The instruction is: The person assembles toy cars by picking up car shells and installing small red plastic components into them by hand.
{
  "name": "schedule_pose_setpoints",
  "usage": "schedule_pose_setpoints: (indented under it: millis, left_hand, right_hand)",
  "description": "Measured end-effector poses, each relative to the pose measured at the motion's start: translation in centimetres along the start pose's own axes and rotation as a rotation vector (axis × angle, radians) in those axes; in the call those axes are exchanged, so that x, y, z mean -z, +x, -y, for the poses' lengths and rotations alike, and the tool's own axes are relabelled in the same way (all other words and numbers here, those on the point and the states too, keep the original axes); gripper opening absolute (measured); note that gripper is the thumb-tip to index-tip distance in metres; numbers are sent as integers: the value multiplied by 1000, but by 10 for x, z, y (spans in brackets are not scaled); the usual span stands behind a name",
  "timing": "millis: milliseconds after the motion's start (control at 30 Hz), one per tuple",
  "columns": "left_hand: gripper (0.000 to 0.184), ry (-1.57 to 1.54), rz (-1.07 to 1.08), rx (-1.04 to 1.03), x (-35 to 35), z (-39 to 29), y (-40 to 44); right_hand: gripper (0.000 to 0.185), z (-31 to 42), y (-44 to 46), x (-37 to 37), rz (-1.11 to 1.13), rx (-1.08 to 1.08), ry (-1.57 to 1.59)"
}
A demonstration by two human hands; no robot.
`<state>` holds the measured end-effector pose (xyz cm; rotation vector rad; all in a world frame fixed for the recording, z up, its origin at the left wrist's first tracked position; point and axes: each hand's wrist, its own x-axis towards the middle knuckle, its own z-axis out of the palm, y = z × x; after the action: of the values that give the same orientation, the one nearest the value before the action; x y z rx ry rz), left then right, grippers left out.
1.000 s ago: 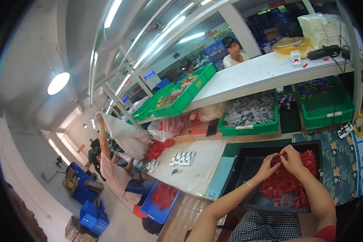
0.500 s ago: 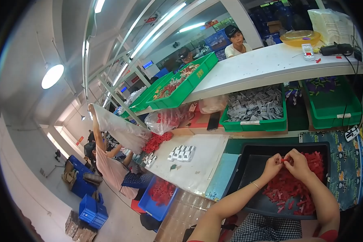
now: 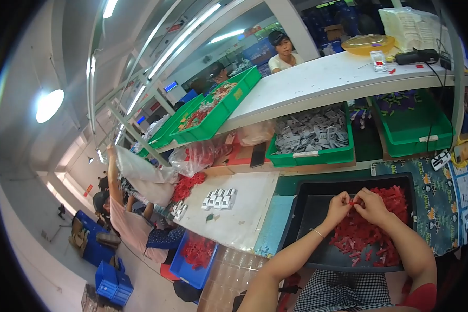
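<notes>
Head view: the left hand [image 3: 339, 207] and right hand [image 3: 372, 205] meet over the far half of the black tray [image 3: 309, 216].
Pinch: both hands' fingertips close on a small red piece [image 3: 352, 203], partly hidden; which bears it is unclear.
Red heap [image 3: 366, 234]: loose, reaching the tray's right edge and spreading toward the near edge.
Progress: one piece is in hand, many lie loose; whether any is finished, I cannot tell.
Open room: dark floor shows along the tray's left edge; the right forearm crosses the right edge.
Left of tray: white units [image 3: 219, 199] stand in rows on a pale board [image 3: 244, 223].
Beyond far edge: a green bin [image 3: 322, 158].
</notes>
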<state>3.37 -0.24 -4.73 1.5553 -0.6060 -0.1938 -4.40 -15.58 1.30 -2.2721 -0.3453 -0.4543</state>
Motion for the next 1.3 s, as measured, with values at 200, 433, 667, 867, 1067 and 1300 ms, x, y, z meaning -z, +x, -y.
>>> schedule_pose_setpoints:
  millis: [200, 433, 667, 867, 1067, 1300]
  left_hand:
    - [24, 354, -158, -80, 8, -1, 5]
    - [25, 566, -235, -123, 31, 16, 7]
    - [25, 666, -1, -3, 36, 31, 0]
    - [25, 665, 0, 26, 34, 32, 2]
    - [23, 649, 42, -2, 27, 27, -1]
    - [19, 713, 81, -145, 13, 16, -2]
  right_hand:
    - [13, 4, -3, 7, 318, 27, -54]
    - [16, 23, -18, -14, 751, 128, 97]
    - [21, 8, -22, -30, 956, 65, -87]
    - [19, 1, -17, -11, 777, -18, -267]
    - [18, 13, -15, 1, 630, 8, -168]
    - [18, 14, -20, -14, 836, 61, -103]
